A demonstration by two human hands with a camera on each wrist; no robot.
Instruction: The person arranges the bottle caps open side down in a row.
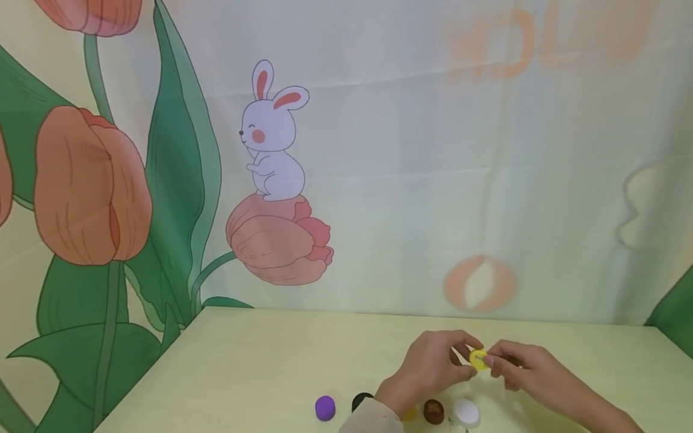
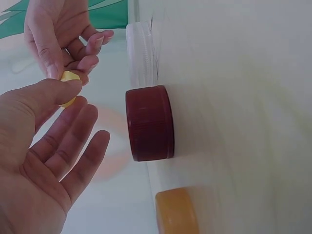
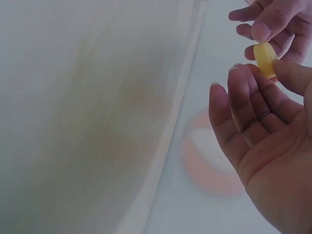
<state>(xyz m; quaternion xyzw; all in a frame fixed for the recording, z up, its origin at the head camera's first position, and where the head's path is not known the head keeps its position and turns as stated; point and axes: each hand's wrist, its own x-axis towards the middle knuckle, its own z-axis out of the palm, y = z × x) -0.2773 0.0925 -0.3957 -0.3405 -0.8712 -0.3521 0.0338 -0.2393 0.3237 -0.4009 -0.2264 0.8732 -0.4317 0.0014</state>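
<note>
A small yellow bottle cap (image 1: 479, 360) is held up above the table between the two hands. My left hand (image 1: 430, 368) pinches its edge with thumb and forefinger, the other fingers spread loosely, as the left wrist view shows. From the other side my right hand (image 1: 536, 371) pinches the same cap (image 3: 264, 60) between thumb and fingers. Below the hands stand a brown cap (image 1: 434, 412) and a white cap (image 1: 467, 413). An orange-yellow cap (image 2: 176, 212) is beside the brown one, mostly hidden by the left wrist in the head view.
A purple cap (image 1: 325, 408) sits left of the left arm, and a black cap (image 1: 361, 401) is partly covered by the sleeve (image 1: 373, 418). The pale table (image 1: 260, 355) ends at a cloth backdrop (image 1: 390, 180) printed with tulips and a rabbit.
</note>
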